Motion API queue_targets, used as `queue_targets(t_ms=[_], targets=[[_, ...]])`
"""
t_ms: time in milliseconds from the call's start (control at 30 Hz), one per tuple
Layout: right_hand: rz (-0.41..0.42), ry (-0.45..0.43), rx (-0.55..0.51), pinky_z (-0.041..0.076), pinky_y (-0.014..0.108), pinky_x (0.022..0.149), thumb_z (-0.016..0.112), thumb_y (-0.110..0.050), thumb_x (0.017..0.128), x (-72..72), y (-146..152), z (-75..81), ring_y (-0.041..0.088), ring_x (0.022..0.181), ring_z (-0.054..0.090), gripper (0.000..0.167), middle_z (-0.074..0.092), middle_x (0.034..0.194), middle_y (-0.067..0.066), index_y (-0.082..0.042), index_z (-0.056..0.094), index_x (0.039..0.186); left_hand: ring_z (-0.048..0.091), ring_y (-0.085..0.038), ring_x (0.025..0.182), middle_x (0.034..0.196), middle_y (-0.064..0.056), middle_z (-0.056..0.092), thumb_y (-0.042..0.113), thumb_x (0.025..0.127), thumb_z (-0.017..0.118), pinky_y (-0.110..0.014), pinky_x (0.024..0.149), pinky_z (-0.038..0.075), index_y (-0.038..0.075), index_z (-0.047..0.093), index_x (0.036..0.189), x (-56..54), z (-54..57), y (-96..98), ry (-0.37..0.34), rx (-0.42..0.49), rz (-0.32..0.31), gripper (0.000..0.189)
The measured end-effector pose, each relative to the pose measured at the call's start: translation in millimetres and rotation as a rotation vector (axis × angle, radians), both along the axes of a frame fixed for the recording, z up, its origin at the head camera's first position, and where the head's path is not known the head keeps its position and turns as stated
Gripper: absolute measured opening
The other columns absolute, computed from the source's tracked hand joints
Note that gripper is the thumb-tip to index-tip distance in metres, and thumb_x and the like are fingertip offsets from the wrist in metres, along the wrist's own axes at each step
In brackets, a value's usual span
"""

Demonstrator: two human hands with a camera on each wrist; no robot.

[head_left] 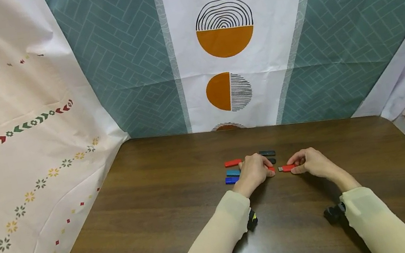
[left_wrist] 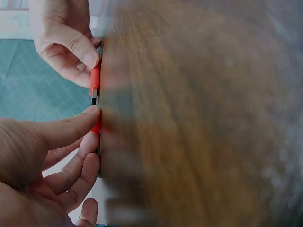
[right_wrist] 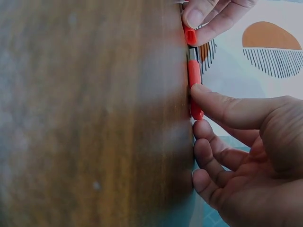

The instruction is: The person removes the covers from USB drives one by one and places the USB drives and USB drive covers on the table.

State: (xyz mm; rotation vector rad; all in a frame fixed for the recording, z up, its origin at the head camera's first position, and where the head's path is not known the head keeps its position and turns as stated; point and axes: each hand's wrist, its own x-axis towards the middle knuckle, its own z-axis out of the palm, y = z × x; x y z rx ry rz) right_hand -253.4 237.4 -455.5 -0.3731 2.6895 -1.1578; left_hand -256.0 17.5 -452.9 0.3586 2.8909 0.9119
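Left hand [head_left: 252,173]: thumb and fingertips pinched narrow on a small red cap [head_left: 271,169]; hollow end points at the right hand.
Right hand [head_left: 311,164]: thumb and finger pinched on a red drive [head_left: 289,168], body mostly under the grip; other fingers curled alongside, as the right wrist view shows.
Plug [head_left: 281,169]: bare metal end of the drive, aimed left at the cap.
Cap to plug: roughly in line, ends just beside each other; narrow gap in the head view, not joined.
Height: cap and drive both low, close to the worktop [head_left: 143,227]; contact with it cannot be told.
Left of the left hand: red stick [head_left: 233,163] farthest from the person, then teal stick [head_left: 233,172], then blue stick [head_left: 231,180] nearest; right ends of teal and blue run up to or behind the hand.
Beyond the left hand: black stick [head_left: 267,153], and a dark stick [head_left: 272,160] just nearer, partly hidden by the fingers.
Worktop surface: brown wood grain, some glare at the near side.
Sleeves [head_left: 214,242]: pale cream, a small dark device at each wrist.
Backdrop [head_left: 127,67]: teal cloth, white centre band with orange half-circles.
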Motion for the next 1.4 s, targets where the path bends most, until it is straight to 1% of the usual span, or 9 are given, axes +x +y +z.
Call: queue_targets(t_ms=[200, 400, 500, 633, 733, 800, 967, 1100, 1400], targets=[[0.008, -0.007, -0.010, 0.037, 0.029, 0.058, 0.082, -0.005, 0.087, 0.9, -0.3, 0.4, 0.021, 0.071, 0.046, 0.024, 0.057, 0.084, 0.006, 0.004, 0.075, 0.109, 0.061, -0.009, 0.084, 0.072, 0.015, 0.068, 0.030, 0.082, 0.090, -0.036, 0.083, 0.037, 0.022, 0.084, 0.097, -0.1, -2.0, -2.2, 0.020, 0.033, 0.004, 0.018], [0.013, 0.000, -0.017, 0.040, 0.030, 0.060, 0.081, -0.010, 0.091, 2.1, 1.6, 2.4, 0.020, 0.074, 0.048, 0.027, 0.058, 0.089, 0.007, 0.004, 0.075, 0.113, 0.062, -0.006, 0.076, 0.071, 0.013, 0.069, 0.022, 0.084, 0.090, -0.040, 0.098, 0.044, 0.019, 0.083, 0.100, 0.7, -0.3, -10.7, -0.035, 0.165, 0.024, 0.018], [0.010, 0.020, -0.011, 0.041, 0.030, 0.061, 0.080, -0.011, 0.092, 2.0, 1.3, 4.0, 0.021, 0.075, 0.049, 0.027, 0.060, 0.091, 0.007, 0.003, 0.074, 0.114, 0.063, -0.005, 0.073, 0.073, 0.012, 0.070, 0.019, 0.086, 0.088, -0.037, 0.094, 0.048, 0.017, 0.082, 0.103, 0.6, 2.2, -16.5, -0.049, 0.211, 0.022, 0.018], [0.017, 0.028, -0.014, 0.044, 0.031, 0.064, 0.080, -0.012, 0.092, -1.8, -5.7, 4.4, 0.021, 0.079, 0.051, 0.028, 0.062, 0.092, 0.008, 0.003, 0.075, 0.115, 0.064, -0.008, 0.074, 0.075, 0.010, 0.072, 0.020, 0.088, 0.086, -0.031, 0.079, 0.050, 0.015, 0.082, 0.106, -0.1, 2.8, -28.0, -0.058, 0.220, 0.032, 0.019], [0.034, 0.032, -0.023, 0.046, 0.032, 0.066, 0.079, -0.013, 0.093, -6.6, -12.8, 4.9, 0.022, 0.081, 0.053, 0.029, 0.063, 0.094, 0.008, 0.002, 0.075, 0.116, 0.067, -0.010, 0.080, 0.076, 0.010, 0.073, 0.021, 0.089, 0.085, -0.033, 0.083, 0.050, 0.017, 0.082, 0.106, -0.1, 3.4, -37.0, -0.054, 0.204, 0.060, 0.018], [0.039, 0.045, -0.018, 0.046, 0.033, 0.068, 0.079, -0.013, 0.093, -8.7, -14.6, 6.3, 0.022, 0.082, 0.053, 0.029, 0.064, 0.095, 0.008, 0.002, 0.074, 0.116, 0.068, -0.012, 0.088, 0.078, 0.010, 0.074, 0.021, 0.089, 0.084, -0.038, 0.093, 0.048, 0.018, 0.082, 0.107, -0.9, 4.5, -40.9, -0.037, 0.200, 0.063, 0.019], [0.015, 0.066, 0.003, 0.047, 0.034, 0.069, 0.078, -0.012, 0.093, -10.3, -10.3, 12.9, 0.022, 0.083, 0.054, 0.027, 0.065, 0.095, 0.008, 0.002, 0.074, 0.116, 0.068, -0.020, 0.106, 0.082, 0.010, 0.076, 0.021, 0.092, 0.081, -0.054, 0.110, 0.035, 0.016, 0.081, 0.112, -2.9, 8.7, -43.1, -0.008, 0.220, 0.007, 0.020], [0.020, 0.084, 0.003, 0.047, 0.035, 0.071, 0.078, -0.011, 0.093, -15.7, -10.0, 18.3, 0.023, 0.084, 0.055, 0.027, 0.065, 0.093, 0.008, 0.003, 0.074, 0.116, 0.065, -0.024, 0.115, 0.085, 0.008, 0.078, 0.017, 0.096, 0.076, -0.062, 0.114, 0.028, 0.014, 0.080, 0.115, -3.1, 11.6, -44.4, -0.007, 0.240, -0.007, 0.019], [0.039, 0.108, 0.027, 0.047, 0.035, 0.072, 0.076, -0.008, 0.095, -35.1, -13.0, 24.5, 0.023, 0.084, 0.056, 0.026, 0.066, 0.095, 0.009, 0.005, 0.073, 0.118, 0.065, -0.023, 0.116, 0.084, 0.010, 0.077, 0.017, 0.096, 0.076, -0.073, 0.118, 0.013, 0.012, 0.079, 0.115, -1.3, 12.1, -46.6, -0.029, 0.255, -0.009, 0.020]])
